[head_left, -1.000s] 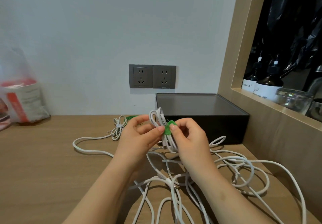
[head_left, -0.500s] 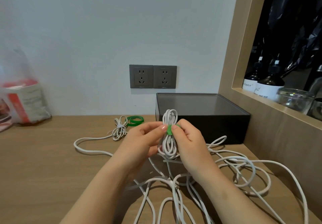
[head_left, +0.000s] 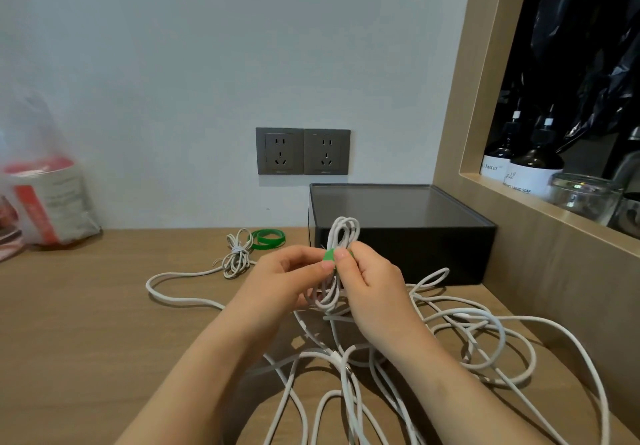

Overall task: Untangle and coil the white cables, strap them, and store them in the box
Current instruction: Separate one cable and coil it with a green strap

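The green strap is pinched in the grip of the left hand. The coiled white cable it wraps is held in the closed grip of the right hand, whose thumb is pressed on the strap. The coil is held upright above the desk, just in front of the black box. Below, the desk is strewn with tangled loose white cables. Further left, a small tied cable bundle is seen touching the spare green straps.
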Tool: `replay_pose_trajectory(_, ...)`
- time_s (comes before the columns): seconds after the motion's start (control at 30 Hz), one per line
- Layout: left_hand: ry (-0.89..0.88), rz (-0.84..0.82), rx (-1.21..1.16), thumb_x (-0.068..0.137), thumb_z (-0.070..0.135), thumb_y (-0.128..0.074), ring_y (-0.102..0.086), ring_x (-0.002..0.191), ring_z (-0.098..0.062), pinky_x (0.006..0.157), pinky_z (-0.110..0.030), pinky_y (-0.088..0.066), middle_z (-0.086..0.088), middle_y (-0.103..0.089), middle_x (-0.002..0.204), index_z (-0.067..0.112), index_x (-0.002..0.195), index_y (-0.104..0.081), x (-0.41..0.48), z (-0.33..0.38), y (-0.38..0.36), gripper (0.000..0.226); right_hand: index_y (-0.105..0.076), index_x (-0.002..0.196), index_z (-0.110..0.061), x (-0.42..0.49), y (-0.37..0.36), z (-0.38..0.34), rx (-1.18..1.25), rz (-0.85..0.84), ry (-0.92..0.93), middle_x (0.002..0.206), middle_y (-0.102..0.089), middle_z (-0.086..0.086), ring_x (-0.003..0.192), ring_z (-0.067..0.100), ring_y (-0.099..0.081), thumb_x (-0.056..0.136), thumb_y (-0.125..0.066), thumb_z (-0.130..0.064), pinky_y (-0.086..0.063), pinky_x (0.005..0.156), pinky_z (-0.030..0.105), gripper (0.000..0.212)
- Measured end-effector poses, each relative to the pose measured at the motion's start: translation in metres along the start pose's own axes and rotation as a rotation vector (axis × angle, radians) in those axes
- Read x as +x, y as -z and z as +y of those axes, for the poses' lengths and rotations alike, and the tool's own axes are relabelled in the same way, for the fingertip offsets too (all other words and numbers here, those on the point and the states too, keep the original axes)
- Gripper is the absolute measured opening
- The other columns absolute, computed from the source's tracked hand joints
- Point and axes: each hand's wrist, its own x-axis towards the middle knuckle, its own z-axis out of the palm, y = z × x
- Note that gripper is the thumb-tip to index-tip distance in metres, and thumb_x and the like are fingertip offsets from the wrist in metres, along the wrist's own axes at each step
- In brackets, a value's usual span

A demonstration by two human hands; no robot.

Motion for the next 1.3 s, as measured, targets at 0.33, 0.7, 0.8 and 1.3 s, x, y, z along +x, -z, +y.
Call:
replay_pose_trajectory(0.33, -0.034, 0.062, -0.067, 0.089, 0.011, -0.057, -0.068, 0.083, -0.018, 0.075, -0.031, -0.051, -0.009, -0.073, 0.091, 0.012, 0.098, -0.072, 0.002, 0.0, 0.005, 0.017, -0.051, 0.076, -0.024, 0.0, -0.012, 0.001, 0.026, 0.013, -0.024, 0.067, -0.052, -0.006, 0.059, -0.001, -0.048, 0.099, -0.034, -0.03, -0.04, 0.055, 0.014, 0.028)
replay_pose_trajectory(0.7, -0.031, 0.266, 0.109, 0.086, 0.017, -0.065, -0.064, 0.07, -0.016, 0.071, -0.037, -0.058, -0.005, -0.067, 0.078, 0.008, 0.089, -0.063, 0.002, -0.004, 0.008, 0.009, -0.05, 0.087, -0.026, 0.0, -0.009, 0.004, -0.083, -0.127, -0.053, 0.079, -0.056, -0.006, 0.072, 0.007, -0.055, 0.098, -0.036, -0.036, -0.044, 0.061, 0.017, 0.02)
replay_pose_trajectory(0.8, 0.03, 0.395, 0.082, 0.089, 0.017, -0.063, -0.063, 0.07, -0.019, 0.07, -0.037, -0.058, -0.009, -0.065, 0.085, 0.011, 0.094, -0.059, 0.003, -0.008, 0.007, 0.009, -0.048, 0.088, -0.026, -0.002, -0.011, 0.004, -0.071, -0.09, -0.105, 0.076, -0.055, -0.006, 0.07, 0.006, -0.053, 0.097, -0.034, -0.04, -0.044, 0.062, 0.02, 0.022)
replay_pose_trajectory(1.3, 0.033, 0.716, 0.907, 0.092, 0.017, -0.044, -0.049, 0.08, -0.032, 0.066, -0.035, -0.036, -0.017, -0.056, 0.103, 0.019, 0.111, -0.046, 0.067, -0.023, 0.094, 0.019, -0.055, 0.1, -0.016, 0.04, -0.04, -0.009, -0.373, -0.22, 0.001, 0.1, -0.056, 0.001, 0.089, 0.017, -0.054, 0.098, -0.039, -0.02, -0.049, 0.082, 0.035, 0.016)
